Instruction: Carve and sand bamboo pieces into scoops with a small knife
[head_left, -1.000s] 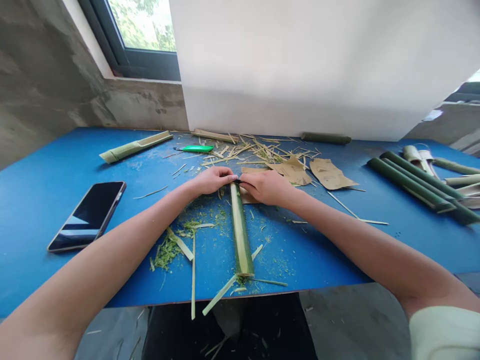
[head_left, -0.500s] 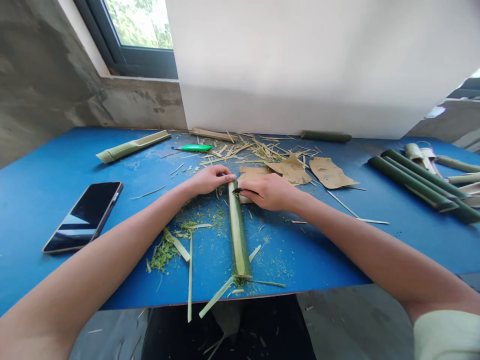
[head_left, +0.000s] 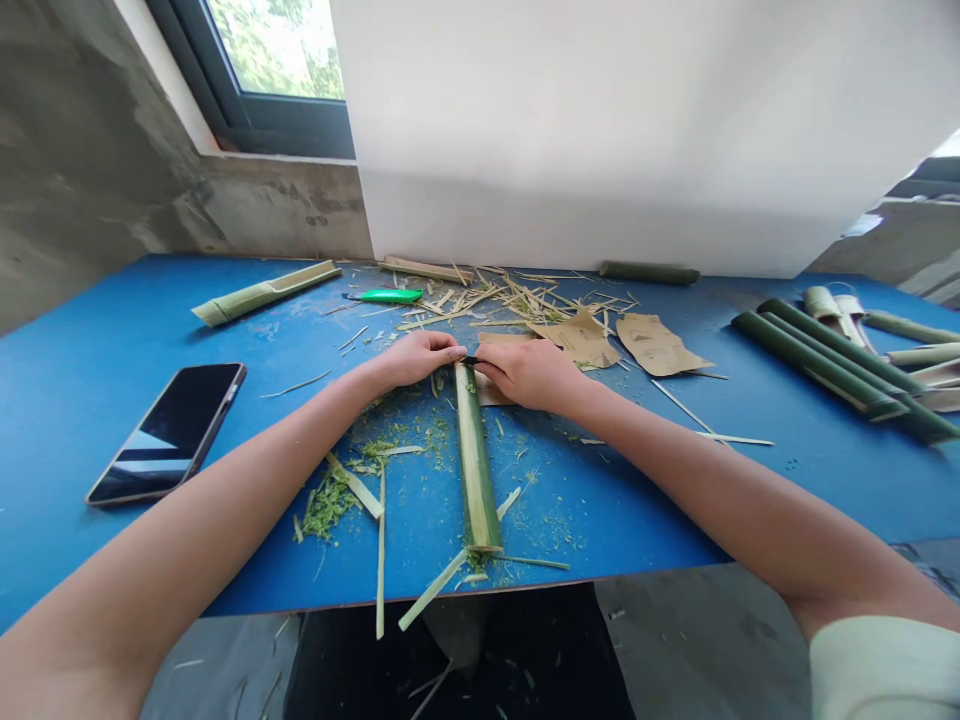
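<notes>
A length of green bamboo (head_left: 475,460) lies on the blue table, its near end by the front edge and a pale scraped strip along its top. My left hand (head_left: 421,357) is closed, thumb and fingers pinching the far end. My right hand (head_left: 531,372) grips a small black blade-like piece (head_left: 470,360), whose exact kind is mostly hidden by the fingers. This piece touches the bamboo at its far end, right beside my left fingertips. Green shavings (head_left: 330,508) and pale slivers lie left of the bamboo.
A phone (head_left: 169,432) lies at the left. Behind my hands are a green utility knife (head_left: 386,296), a heap of bamboo splinters (head_left: 517,298) and torn brown sandpaper sheets (head_left: 660,343). A split bamboo piece (head_left: 266,292) is back left; several green bamboo lengths (head_left: 821,365) lie right.
My right hand has moved the black piece slightly away from me along the bamboo, up to its far end. My left hand stays at that end.
</notes>
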